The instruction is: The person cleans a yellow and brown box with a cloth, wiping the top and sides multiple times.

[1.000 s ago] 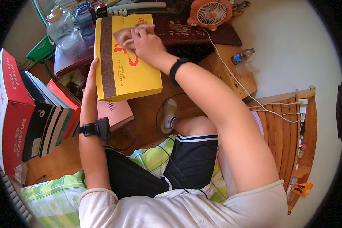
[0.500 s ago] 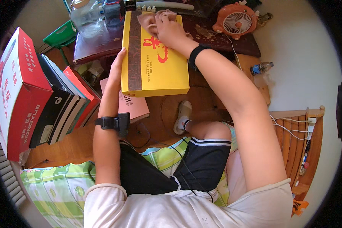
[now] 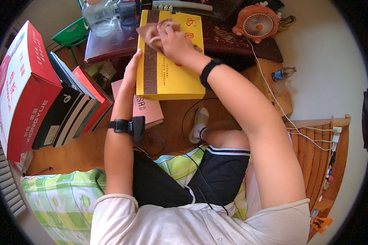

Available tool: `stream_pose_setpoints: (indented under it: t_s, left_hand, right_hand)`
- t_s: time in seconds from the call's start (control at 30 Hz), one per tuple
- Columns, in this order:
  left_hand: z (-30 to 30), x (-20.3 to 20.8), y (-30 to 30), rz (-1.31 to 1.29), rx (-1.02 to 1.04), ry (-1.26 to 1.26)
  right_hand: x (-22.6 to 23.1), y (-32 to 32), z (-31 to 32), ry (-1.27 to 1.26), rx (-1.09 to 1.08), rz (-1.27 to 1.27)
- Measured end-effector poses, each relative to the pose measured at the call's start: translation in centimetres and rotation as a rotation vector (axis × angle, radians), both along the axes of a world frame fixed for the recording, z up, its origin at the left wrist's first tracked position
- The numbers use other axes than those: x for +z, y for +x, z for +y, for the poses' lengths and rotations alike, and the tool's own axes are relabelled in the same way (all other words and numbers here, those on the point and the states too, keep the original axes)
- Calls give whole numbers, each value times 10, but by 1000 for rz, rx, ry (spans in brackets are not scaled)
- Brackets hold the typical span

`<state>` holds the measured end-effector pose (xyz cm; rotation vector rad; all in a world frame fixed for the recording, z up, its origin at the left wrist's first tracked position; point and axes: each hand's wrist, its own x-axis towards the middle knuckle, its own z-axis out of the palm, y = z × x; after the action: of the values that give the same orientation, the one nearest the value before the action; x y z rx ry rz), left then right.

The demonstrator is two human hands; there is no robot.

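A yellow box (image 3: 173, 83) with a dark brown patterned band and red characters rests against the edge of the dark table, its broad face toward me. Along its left side lies my left hand (image 3: 131, 69), thumb at the edge and the other fingers hidden behind; it steadies the box. My right hand (image 3: 175, 44) is closed on a crumpled brownish-pink cloth (image 3: 148, 36), slightly blurred, and presses it on the upper part of the box face, over the brown band.
The dark table (image 3: 233, 43) carries glass jars (image 3: 99, 18) and an orange fan (image 3: 257, 24). Left stand a red and white box (image 3: 26, 90) and several upright books (image 3: 75, 116). A pink book (image 3: 149, 112) lies below the yellow box. A bottle (image 3: 283, 74) is at right.
My right hand has swept the cloth left and slightly down across the box face, onto the brown band. My left hand stays at the box's left side.
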<state>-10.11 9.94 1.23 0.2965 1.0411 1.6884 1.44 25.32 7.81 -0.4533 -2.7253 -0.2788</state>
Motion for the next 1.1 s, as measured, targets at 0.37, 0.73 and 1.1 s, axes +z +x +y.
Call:
stream_pose_setpoints:
  t_s: [0.37, 0.73, 1.1]
  left_hand:
    - [10, -22, -8, 191, 74, -40]
    - [9, -22, 0, 72, 132, -24]
    - [25, -61, -11, 25, 82, 78]
  right_hand:
    - [11, -52, 56, -69, -179, -68]
    - [11, -38, -4, -29, 44, -146]
    - [-1, 35, -58, 19, 359, 26]
